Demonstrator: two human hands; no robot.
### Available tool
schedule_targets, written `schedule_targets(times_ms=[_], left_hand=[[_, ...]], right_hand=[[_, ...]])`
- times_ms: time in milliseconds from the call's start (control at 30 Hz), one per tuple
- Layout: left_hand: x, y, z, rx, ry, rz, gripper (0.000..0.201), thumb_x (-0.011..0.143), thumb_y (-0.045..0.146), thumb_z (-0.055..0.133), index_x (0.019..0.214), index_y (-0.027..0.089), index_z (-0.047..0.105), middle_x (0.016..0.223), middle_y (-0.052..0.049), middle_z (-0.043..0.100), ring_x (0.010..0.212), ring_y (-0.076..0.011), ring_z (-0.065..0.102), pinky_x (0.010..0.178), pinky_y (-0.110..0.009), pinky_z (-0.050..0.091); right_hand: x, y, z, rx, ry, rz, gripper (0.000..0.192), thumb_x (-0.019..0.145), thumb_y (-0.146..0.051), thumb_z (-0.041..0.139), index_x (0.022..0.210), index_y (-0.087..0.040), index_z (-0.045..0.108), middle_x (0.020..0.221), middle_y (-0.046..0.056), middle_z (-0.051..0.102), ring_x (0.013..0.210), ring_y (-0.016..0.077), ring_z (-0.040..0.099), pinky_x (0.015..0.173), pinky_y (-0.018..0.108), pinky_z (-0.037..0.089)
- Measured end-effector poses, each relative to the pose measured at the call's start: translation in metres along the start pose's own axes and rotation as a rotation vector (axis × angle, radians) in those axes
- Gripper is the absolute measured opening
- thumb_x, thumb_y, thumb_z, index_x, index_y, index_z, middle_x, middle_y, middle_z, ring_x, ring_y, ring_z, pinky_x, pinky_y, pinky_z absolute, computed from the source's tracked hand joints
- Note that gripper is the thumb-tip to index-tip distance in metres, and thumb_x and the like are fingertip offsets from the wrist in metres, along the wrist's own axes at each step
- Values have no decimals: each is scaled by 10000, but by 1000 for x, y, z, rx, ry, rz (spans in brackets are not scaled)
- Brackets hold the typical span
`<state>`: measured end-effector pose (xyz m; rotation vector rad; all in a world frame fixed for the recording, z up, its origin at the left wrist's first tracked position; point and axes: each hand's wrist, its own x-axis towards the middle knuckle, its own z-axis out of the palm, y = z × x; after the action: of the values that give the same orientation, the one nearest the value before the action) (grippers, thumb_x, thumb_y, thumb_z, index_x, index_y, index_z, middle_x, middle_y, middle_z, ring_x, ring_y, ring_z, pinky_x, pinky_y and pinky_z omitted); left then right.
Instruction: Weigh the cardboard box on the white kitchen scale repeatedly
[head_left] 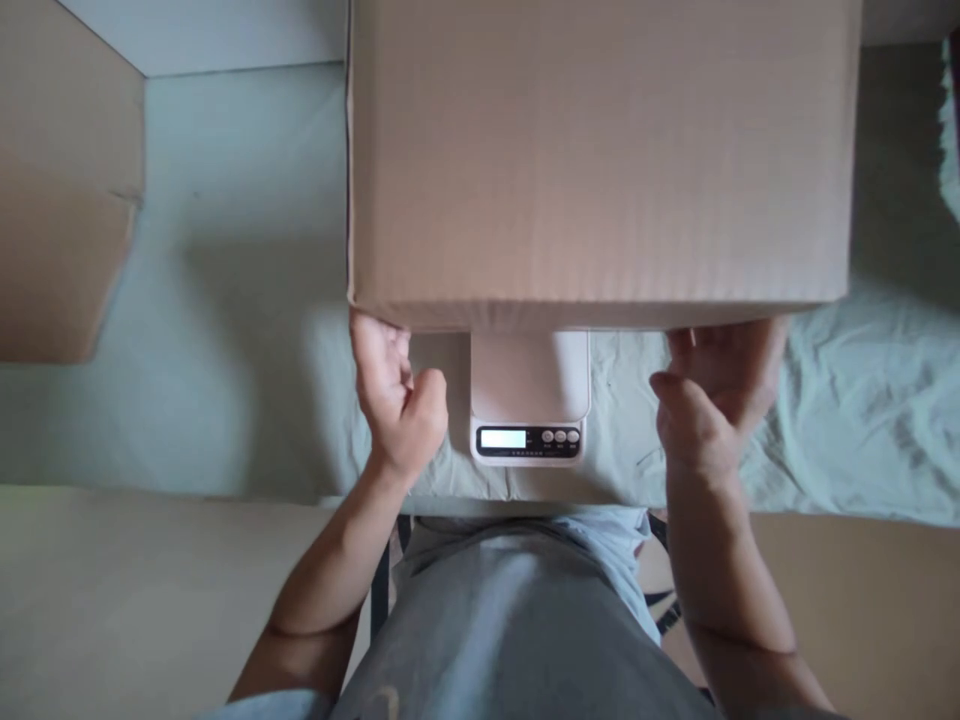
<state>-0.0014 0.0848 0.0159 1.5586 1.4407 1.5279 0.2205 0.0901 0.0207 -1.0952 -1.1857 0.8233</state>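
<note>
A large cardboard box point(600, 160) fills the upper middle of the head view, its near bottom edge raised toward me. Under its left corner is my left hand point(397, 385), palm up, with the fingertips hidden beneath the cardboard. My right hand point(712, 390) supports the right side the same way, thumb free of the box. Between the hands a white digital scale point(529, 375) lies on the cloth. Its display is lit, but I cannot read any digits. The box covers the far part of the scale; whether they touch I cannot tell.
Pale green cloth point(225, 400) covers the table, wrinkled on the right. Another cardboard box point(60, 200) stands at the far left. A white surface point(225, 35) borders the cloth at the back. The table's front edge runs just before my body.
</note>
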Motion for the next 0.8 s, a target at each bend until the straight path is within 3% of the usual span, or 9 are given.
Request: schedule_targets(times_ms=[267,367,500,633,800], left_hand=[[-58,2,-5,33,80,-140,763,679,1,421,1363,337,374,1432,-8,470,1244,-179,536,948,-328,523],[-70,1,-7,15,60,-169,800,675,4,422,1394,344,340,1462,-5,448,1250,-178,536,848,-290,550],[-83,-4,-10,48,43,-191,804,685,13,436,1407,347,323,1449,-13,472,1214,-173,567,833,-289,553],[-89,-9,-12,59,53,-206,800,687,-2,442,1404,335,329,1448,-24,475,1202,-173,579,910,-308,538],[-88,-13,-13,44,11,-180,866,683,3,464,1451,332,234,1519,-24,380,1397,-196,386,1148,-385,368]], right_hand=[[-65,9,-13,-27,19,108,624,614,-183,597,1206,-356,496,1260,23,572,1320,278,467,1077,527,431],[-77,13,-18,-63,34,168,626,602,-187,594,1199,-348,498,1268,24,581,1340,280,453,1078,519,438],[-83,15,-21,-73,29,186,621,599,-187,601,1192,-344,504,1297,20,572,1347,273,446,1078,510,440],[-88,20,-23,-55,8,150,621,605,-190,611,1197,-340,501,1325,17,546,1356,273,430,1106,531,398],[-88,23,-26,-62,15,175,662,603,-190,630,1228,-339,469,1343,25,524,1361,272,418,1137,537,346]])
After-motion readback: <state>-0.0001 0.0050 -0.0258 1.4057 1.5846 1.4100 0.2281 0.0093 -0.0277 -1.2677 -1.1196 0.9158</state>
